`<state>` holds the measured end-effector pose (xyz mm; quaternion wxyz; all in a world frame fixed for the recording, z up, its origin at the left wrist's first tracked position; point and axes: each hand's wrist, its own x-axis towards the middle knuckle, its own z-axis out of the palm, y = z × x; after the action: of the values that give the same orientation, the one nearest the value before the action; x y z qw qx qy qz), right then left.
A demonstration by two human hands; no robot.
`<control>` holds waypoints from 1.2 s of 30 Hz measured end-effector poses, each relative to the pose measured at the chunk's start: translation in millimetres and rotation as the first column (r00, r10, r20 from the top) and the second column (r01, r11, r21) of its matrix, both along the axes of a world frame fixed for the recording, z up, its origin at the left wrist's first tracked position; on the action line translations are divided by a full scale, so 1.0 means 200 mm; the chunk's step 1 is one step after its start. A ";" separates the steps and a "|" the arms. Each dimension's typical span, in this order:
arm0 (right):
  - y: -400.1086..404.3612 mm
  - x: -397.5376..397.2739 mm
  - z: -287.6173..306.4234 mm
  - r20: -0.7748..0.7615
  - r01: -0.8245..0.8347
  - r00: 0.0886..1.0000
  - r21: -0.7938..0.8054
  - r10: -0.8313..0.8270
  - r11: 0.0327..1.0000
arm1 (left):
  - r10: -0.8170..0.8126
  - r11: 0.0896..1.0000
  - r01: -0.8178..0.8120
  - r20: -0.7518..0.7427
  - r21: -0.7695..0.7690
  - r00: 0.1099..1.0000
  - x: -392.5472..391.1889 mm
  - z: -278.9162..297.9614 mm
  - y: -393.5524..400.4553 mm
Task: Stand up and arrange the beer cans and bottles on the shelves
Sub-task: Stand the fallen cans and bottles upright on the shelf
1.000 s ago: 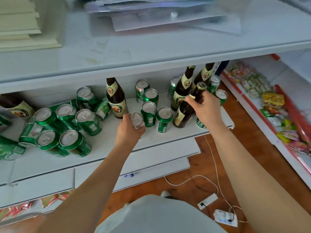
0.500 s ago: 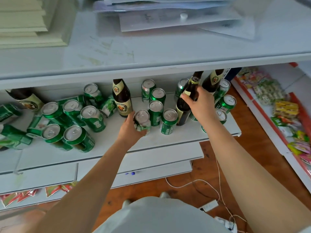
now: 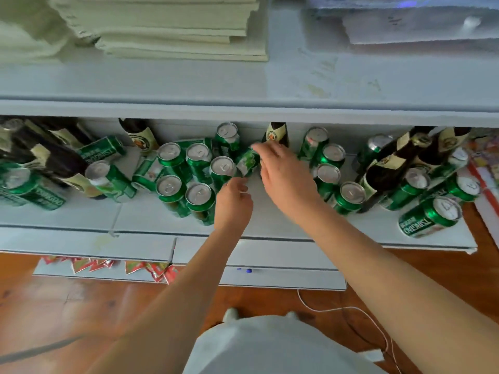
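Your right hand, fingers spread, touches a tilted green can mid-shelf; your left hand, fingers curled, whether gripping is unclear. Upright cans and brown bottles crowd either side.

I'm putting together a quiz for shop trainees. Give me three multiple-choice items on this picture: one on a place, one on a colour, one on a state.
1. Where does the stack of pale sheets lie?
A. on the floor
B. one level above the cans
C. among the cans

2. What colour are the bodies of the cans?
A. red
B. blue
C. green

3. How are the fingers of the right hand?
A. stretched out
B. balled in a fist
C. wrapped round a bottle

Answers:
1 B: the stack lies on the top shelf.
2 C: every can body is green.
3 A: the straight fingers reach over a tilted can.
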<state>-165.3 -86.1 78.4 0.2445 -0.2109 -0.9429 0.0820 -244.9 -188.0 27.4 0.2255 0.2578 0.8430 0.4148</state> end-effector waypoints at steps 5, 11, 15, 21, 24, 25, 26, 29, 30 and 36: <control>0.09 -0.35 -0.29 0.343 -0.058 0.935 -0.096 0.088 0.994 | 0.063 0.986 0.028 -0.528 0.163 0.847 -0.10 0.20 -0.14; 0.14 -0.48 -0.43 0.456 -0.006 0.890 0.012 0.000 1.000 | -0.113 0.994 0.094 -0.598 -0.063 0.793 -0.34 0.03 -0.13; 0.14 -0.49 -0.45 0.520 -0.035 0.854 0.108 -0.026 0.994 | -0.239 0.969 0.154 -0.576 -0.193 0.782 -0.36 -0.05 -0.10; 0.16 -0.49 -0.46 0.567 0.016 0.806 0.263 -0.168 0.965 | -0.326 0.944 0.220 -0.581 -0.247 0.746 -0.40 -0.10 -0.08; 0.18 -0.47 -0.45 0.529 0.048 0.837 0.187 -0.142 0.981 | -0.308 0.951 0.231 -0.565 -0.206 0.765 -0.41 -0.10 -0.09; 0.18 -0.45 -0.43 0.497 0.083 0.855 0.152 -0.149 0.985 | -0.297 0.955 0.228 -0.562 -0.191 0.772 -0.41 -0.10 -0.09; 0.19 -0.44 -0.40 0.467 0.117 0.871 0.108 -0.154 0.987 | -0.287 0.958 0.225 -0.557 -0.179 0.779 -0.41 -0.10 -0.09; 0.19 -0.38 -0.33 0.382 0.151 0.917 -0.072 -0.113 0.986 | -0.277 0.961 0.229 -0.554 -0.156 0.785 -0.41 -0.09 -0.09; 0.18 -0.36 -0.30 0.348 0.149 0.932 -0.115 -0.100 0.982 | -0.276 0.961 0.232 -0.558 -0.150 0.783 -0.41 -0.10 -0.09; 0.11 -0.23 -0.27 0.319 0.184 0.939 -0.135 -0.133 0.974 | -0.263 0.964 0.245 -0.497 -0.103 0.827 -0.41 -0.07 -0.10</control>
<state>-211.6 -64.4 24.6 0.0825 -0.3158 -0.9394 0.1049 -326.0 -208.2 12.7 0.0538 0.4634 0.8376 0.2843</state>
